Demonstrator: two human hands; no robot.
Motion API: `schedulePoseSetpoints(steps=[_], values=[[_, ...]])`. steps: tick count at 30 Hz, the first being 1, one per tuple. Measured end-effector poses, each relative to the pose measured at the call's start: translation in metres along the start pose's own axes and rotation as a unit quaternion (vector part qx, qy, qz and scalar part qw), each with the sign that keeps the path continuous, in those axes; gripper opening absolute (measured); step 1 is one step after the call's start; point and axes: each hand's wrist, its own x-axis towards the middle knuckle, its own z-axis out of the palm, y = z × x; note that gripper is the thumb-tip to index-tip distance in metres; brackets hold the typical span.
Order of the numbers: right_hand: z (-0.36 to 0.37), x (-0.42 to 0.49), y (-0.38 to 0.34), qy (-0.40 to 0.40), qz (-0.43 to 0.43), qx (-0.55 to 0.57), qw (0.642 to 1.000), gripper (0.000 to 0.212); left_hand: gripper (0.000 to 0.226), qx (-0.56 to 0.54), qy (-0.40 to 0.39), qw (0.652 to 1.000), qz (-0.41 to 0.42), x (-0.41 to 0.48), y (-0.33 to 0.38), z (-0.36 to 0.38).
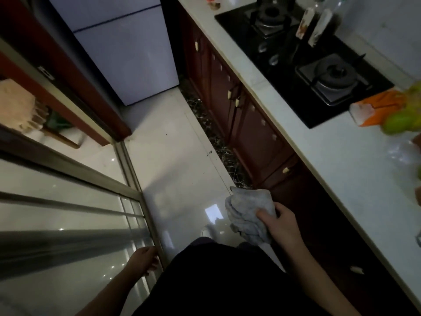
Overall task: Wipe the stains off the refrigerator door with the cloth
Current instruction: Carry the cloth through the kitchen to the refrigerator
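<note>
Right hand (279, 223) fingers (265, 215) gripping cloth (249, 215)

A single head-worn view looks steeply down and forward along a narrow kitchen aisle, tilted so the floor (173, 142) runs diagonally. The refrigerator (123, 53) stands far at the aisle's top end, the countertop (330, 160) edge close along the right.

My view is dim and slightly soft throughout, with the lower corners falling into near black and my dark clothing swallowing detail. Small glints and a bright rectangular reflection sit on the glossy floor (177, 160), and streaks of glare run along the glass door (68, 224) at left. The wide lens bends the countertop (341, 160) edge, and the green items at the right border smear into blur.
</note>
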Motion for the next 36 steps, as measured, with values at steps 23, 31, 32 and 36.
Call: schedulePoseSetpoints(steps=[23,31,32,36], values=[[0.211,0.271,-0.275,-0.241,-0.073,-0.146,0.957,0.01,0.03,-0.228,0.109,0.966,-0.054,0.063,0.166,-0.125],[0.301,0.339,-0.37,-0.302,-0.104,-0.193,0.928,0.016,0.031,-0.308,0.124,0.935,-0.124,0.104,0.193,-0.17],[0.313,0.348,-0.379,-0.304,-0.099,-0.195,0.927,0.016,0.03,-0.311,0.125,0.933,-0.128,0.116,0.199,-0.181],[0.35,0.376,-0.417,-0.279,-0.088,-0.189,0.937,0.01,0.027,-0.284,0.106,0.946,-0.112,0.159,0.239,-0.241]])
